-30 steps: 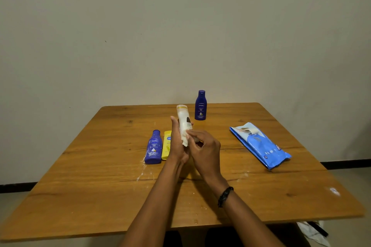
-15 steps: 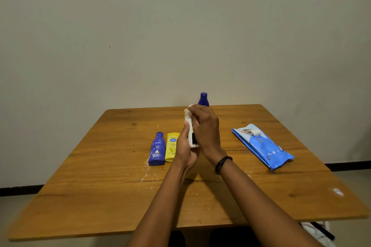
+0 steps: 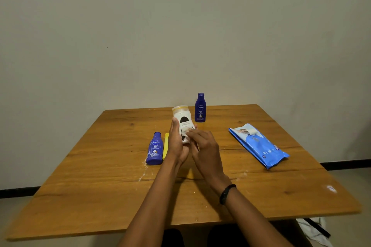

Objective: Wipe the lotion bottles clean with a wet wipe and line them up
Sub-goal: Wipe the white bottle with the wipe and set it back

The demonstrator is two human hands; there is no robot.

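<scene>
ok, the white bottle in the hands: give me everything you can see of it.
The white bottle looks like plastic, with a pale yellowish cap on top and a front label bearing a dark shape. It is held roughly upright above the table, cap up. The left hand grips its lower half from the left; the right hand presses fingertips on the front, apparently with a white wipe under them. Its base is hidden.

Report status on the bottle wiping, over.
Left hand grips white bottle, raised. Right hand pinches wet wipe against its label. Upright blue bottle behind; lying blue bottle, yellow bottle at left. Nothing blocking.
</scene>
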